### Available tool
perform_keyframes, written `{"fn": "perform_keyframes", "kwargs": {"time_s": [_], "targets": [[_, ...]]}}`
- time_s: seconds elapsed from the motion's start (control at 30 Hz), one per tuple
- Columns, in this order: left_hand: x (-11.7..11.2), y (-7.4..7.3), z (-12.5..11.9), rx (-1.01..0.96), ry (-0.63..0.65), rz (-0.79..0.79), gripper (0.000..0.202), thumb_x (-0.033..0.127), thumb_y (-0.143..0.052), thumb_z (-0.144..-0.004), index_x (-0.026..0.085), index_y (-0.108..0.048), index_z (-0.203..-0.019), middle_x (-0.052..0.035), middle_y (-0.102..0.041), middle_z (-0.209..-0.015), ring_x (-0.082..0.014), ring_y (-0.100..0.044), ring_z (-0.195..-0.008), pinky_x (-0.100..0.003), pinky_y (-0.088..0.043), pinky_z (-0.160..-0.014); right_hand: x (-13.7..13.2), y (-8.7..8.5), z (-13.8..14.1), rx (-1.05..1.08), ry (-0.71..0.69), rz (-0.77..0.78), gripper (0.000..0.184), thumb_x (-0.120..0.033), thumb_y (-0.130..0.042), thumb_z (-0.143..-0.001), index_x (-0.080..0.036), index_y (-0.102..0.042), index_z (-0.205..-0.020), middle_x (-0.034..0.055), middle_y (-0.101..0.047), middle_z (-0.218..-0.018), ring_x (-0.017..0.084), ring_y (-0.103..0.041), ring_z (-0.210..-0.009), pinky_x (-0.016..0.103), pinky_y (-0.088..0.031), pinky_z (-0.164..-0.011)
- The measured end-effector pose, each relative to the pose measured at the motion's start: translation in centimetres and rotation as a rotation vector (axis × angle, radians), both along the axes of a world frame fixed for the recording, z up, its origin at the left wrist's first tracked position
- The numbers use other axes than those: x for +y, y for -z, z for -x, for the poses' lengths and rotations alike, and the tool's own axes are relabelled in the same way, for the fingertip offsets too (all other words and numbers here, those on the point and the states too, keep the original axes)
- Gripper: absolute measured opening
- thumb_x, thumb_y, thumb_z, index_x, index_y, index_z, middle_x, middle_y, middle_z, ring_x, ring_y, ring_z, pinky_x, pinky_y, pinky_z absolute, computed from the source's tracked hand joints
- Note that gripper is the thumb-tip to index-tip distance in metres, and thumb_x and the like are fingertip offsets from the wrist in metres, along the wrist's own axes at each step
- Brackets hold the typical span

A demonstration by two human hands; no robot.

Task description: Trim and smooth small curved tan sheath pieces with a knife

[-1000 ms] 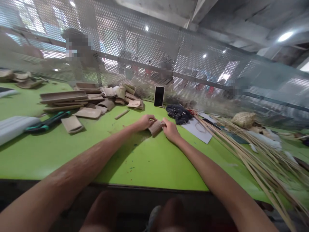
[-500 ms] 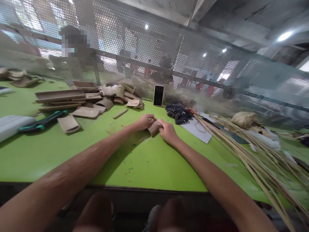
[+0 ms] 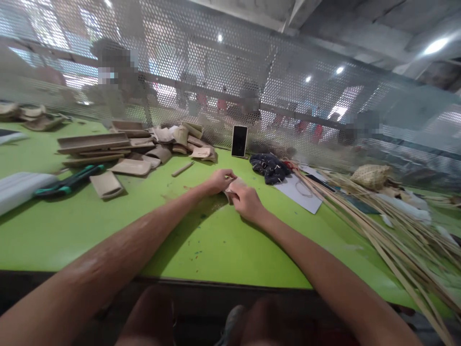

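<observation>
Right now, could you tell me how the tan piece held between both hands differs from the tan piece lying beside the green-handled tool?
The held piece is gripped by the left hand and right hand and mostly hidden by them; the loose piece lies untouched and fully visible on the green table. The held piece sits mid-table; the loose piece lies far left by the green-handled tool. Both share a pale tan colour.

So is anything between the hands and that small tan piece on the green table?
Nothing visible. Both the left hand and the right hand already grip the tan piece, which the hands mostly hide.
</observation>
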State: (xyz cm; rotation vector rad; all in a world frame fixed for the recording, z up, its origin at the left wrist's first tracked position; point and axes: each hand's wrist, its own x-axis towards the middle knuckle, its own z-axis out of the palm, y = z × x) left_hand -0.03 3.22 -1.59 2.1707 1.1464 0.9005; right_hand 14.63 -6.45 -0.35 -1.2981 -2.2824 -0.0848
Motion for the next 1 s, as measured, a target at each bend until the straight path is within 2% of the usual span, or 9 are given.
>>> {"fn": "perform_keyframes", "kwargs": {"time_s": [0.1,0.3,0.5,0.57,0.63,0.73,0.83,0.9,1.0], "targets": [[-0.2,-0.2,0.1,0.001,0.011,0.005,0.033,0.016,-0.05,-0.078,0.012,-0.075,-0.099,-0.0073,-0.074,-0.089,-0.0187,-0.061,-0.077,-0.028,-0.046,-0.068,-0.1,0.0,0.2,0.038,-0.045,0.003,0.014,-0.017,-0.05,-0.089,-0.02,-0.055,-0.076,0.0023,-0.06,-0.07,0.016,-0.048,-0.062,0.027,-0.029,-0.062],[-0.1,-0.2,0.4,-0.008,0.049,0.0,0.029,0.016,-0.053,-0.078,0.012,-0.074,-0.098,-0.0067,-0.072,-0.08,-0.0176,-0.059,-0.07,-0.027,-0.045,-0.063,1.5,0.0,-1.6,0.119,0.104,-0.022,0.01,-0.017,-0.051,-0.088,-0.02,-0.055,-0.079,0.0007,-0.056,-0.066,0.016,-0.045,-0.06,0.027,-0.028,-0.061],[-0.3,-0.4,0.3,-0.034,0.057,0.013,0.03,0.016,-0.051,-0.079,0.013,-0.073,-0.099,-0.0067,-0.074,-0.093,-0.0187,-0.063,-0.082,-0.028,-0.048,-0.072,-0.8,-0.1,1.1,0.111,-0.127,-0.007,0.015,-0.021,-0.051,-0.09,-0.02,-0.053,-0.075,0.0006,-0.056,-0.068,0.014,-0.046,-0.06,0.026,-0.031,-0.062],[-0.3,-0.5,0.4,-0.031,0.075,0.01,0.029,0.017,-0.052,-0.079,0.012,-0.073,-0.098,-0.007,-0.074,-0.093,-0.0191,-0.063,-0.081,-0.028,-0.048,-0.072,-0.7,-0.4,0.9,0.19,-0.074,-0.012,0.016,-0.025,-0.05,-0.092,-0.02,-0.053,-0.078,0.0001,-0.055,-0.067,0.013,-0.045,-0.059,0.026,-0.031,-0.06],[-0.3,-0.4,0.5,-0.016,0.067,0.002,0.029,0.016,-0.052,-0.078,0.013,-0.074,-0.097,-0.0077,-0.074,-0.091,-0.0193,-0.062,-0.079,-0.028,-0.047,-0.068,0.2,-0.6,-0.1,0.256,0.04,-0.031,0.014,-0.026,-0.05,-0.093,-0.02,-0.053,-0.08,-0.0007,-0.054,-0.065,0.014,-0.045,-0.057,0.025,-0.03,-0.057],[-0.1,-0.3,0.5,0.005,0.051,0.008,0.032,0.013,-0.051,-0.077,0.013,-0.074,-0.1,-0.0081,-0.073,-0.087,-0.0187,-0.061,-0.075,-0.028,-0.046,-0.064,1.6,-0.4,-1.9,0.191,0.129,-0.042,0.013,-0.026,-0.053,-0.09,-0.021,-0.052,-0.079,-0.0011,-0.052,-0.062,0.014,-0.044,-0.056,0.025,-0.027,-0.057],[-0.1,-0.2,0.5,0.009,0.073,0.017,0.034,0.014,-0.05,-0.078,0.013,-0.073,-0.104,-0.0079,-0.074,-0.09,-0.0183,-0.061,-0.075,-0.027,-0.046,-0.064,1.7,0.2,-2.2,0.1,0.151,-0.035,0.011,-0.025,-0.052,-0.091,-0.02,-0.054,-0.082,0.0004,-0.055,-0.063,0.016,-0.045,-0.057,0.027,-0.027,-0.057],[-0.1,-0.3,0.5,0.011,0.066,0.014,0.033,0.015,-0.051,-0.079,0.013,-0.073,-0.103,-0.0077,-0.074,-0.093,-0.0187,-0.063,-0.078,-0.028,-0.048,-0.067,0.9,0.5,-1.3,0.063,0.122,-0.054,0.011,-0.024,-0.05,-0.093,-0.02,-0.055,-0.084,0.0022,-0.059,-0.066,0.016,-0.047,-0.059,0.027,-0.028,-0.059],[-0.2,-0.3,0.4,0.007,0.051,-0.01,0.033,0.015,-0.05,-0.08,0.014,-0.073,-0.103,-0.0075,-0.075,-0.099,-0.0193,-0.065,-0.086,-0.028,-0.05,-0.075,-0.8,0.4,0.7,-0.004,-0.057,-0.053,0.013,-0.024,-0.049,-0.093,-0.02,-0.057,-0.083,0.0042,-0.064,-0.072,0.016,-0.05,-0.063,0.027,-0.031,-0.062]]}}
